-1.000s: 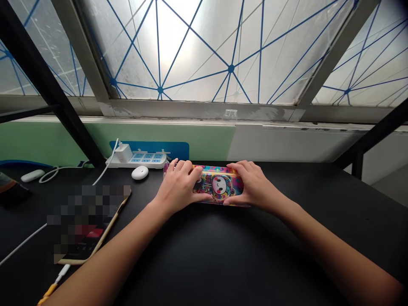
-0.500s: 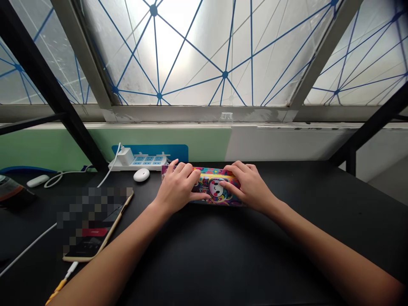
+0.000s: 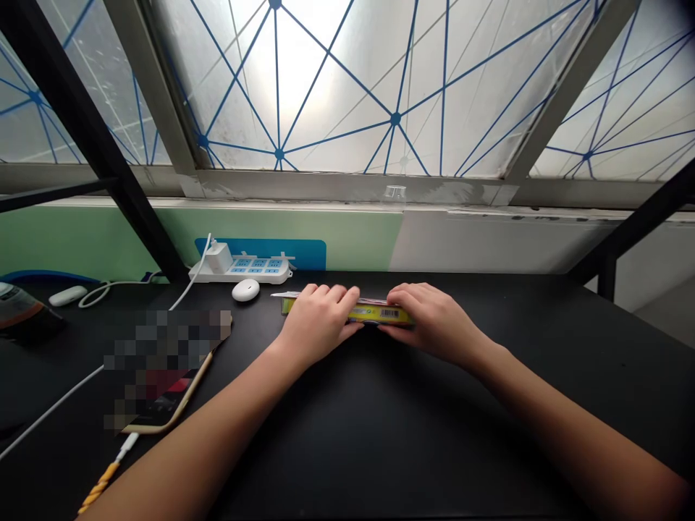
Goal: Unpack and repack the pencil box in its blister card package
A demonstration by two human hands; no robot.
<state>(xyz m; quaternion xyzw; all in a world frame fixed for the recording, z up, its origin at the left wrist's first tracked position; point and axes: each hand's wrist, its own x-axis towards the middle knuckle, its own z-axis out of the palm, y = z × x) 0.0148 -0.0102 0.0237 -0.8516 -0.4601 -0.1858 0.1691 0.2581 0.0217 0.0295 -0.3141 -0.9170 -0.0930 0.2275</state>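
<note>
A flat colourful pencil case point(image 3: 374, 314) lies on the black table point(image 3: 380, 434) near its far edge. Only its yellow front side with a barcode and a thin strip of the lid show. My left hand point(image 3: 320, 322) lies over its left half, fingers curled onto the top and thumb at the front edge. My right hand point(image 3: 431, 318) covers its right half in the same way. Both hands grip the case.
A white power strip point(image 3: 244, 269) with a plugged charger lies at the back left, a small white oval case point(image 3: 245, 290) beside it. A phone point(image 3: 163, 376) on a cable lies at the left. Another white item point(image 3: 67, 295) and cable sit far left.
The pencil case has been laid down flat: its cartoon-printed top faced me before, and now only its yellow front side shows. Both hands stayed on it.
</note>
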